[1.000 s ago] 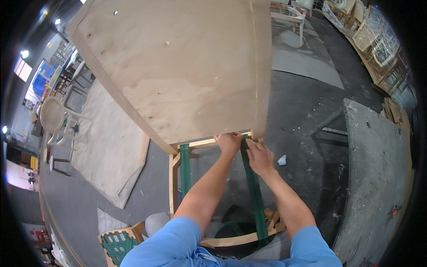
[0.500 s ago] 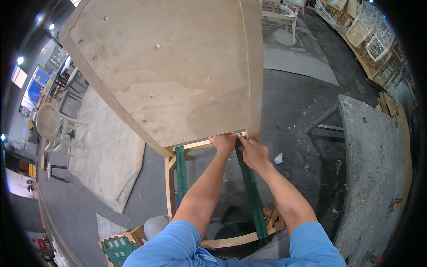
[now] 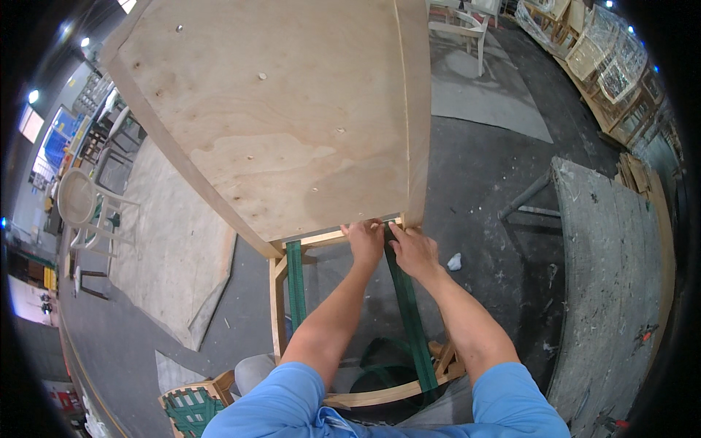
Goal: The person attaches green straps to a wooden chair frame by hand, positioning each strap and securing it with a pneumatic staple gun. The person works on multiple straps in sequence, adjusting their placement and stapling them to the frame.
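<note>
both hands at the rear rail [image 3: 318, 239] of a wooden seat frame [image 3: 277, 299], just below the tall plywood back [image 3: 292, 131]. left hand [image 3: 365, 242]: fingers bent, tips hidden; cannot tell what it grips. right hand [image 3: 416, 252]: fingers at the far end of the right green strap [image 3: 410, 314]; firm grip or mere touch, cannot tell. that strap runs from rear rail to curved front rail [image 3: 365, 399]. left green strap [image 3: 296, 281] parallel, apart from the hands. white scrap [image 3: 454, 261] on the floor [image 3: 485, 175], right.
</note>
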The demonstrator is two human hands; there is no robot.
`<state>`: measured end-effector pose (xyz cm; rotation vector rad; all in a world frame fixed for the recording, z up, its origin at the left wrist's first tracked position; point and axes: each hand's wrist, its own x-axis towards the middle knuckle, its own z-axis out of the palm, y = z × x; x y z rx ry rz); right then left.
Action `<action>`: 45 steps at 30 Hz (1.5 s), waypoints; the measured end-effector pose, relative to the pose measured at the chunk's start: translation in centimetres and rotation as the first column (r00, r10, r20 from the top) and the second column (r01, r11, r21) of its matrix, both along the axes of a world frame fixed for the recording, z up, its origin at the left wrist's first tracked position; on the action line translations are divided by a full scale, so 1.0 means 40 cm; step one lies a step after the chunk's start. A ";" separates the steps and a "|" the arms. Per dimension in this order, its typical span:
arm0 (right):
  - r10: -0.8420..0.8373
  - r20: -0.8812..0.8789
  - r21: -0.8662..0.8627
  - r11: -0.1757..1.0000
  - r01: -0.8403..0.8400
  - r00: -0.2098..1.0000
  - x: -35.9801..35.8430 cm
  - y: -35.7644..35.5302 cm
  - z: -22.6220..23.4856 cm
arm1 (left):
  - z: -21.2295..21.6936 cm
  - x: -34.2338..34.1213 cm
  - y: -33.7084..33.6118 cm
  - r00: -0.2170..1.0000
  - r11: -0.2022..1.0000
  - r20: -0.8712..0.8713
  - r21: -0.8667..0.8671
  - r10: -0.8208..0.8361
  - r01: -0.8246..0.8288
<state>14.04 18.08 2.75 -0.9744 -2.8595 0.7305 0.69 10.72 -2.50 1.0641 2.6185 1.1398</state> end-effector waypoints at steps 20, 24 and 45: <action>0.005 -0.053 0.074 0.997 -0.001 0.999 -0.006 -0.002 -0.014 | -0.004 0.023 -0.121 0.867 0.908 -0.297 -0.251 -0.401 0.335; 0.001 -0.024 0.060 0.998 0.001 1.000 -0.007 -0.003 -0.008 | 0.003 0.022 -0.120 0.875 0.889 -0.240 -0.303 -0.420 0.344; -0.016 -0.109 0.059 0.998 0.023 0.994 0.019 -0.007 0.002 | -0.012 0.020 -0.117 0.848 0.858 -0.287 -0.407 -0.445 0.313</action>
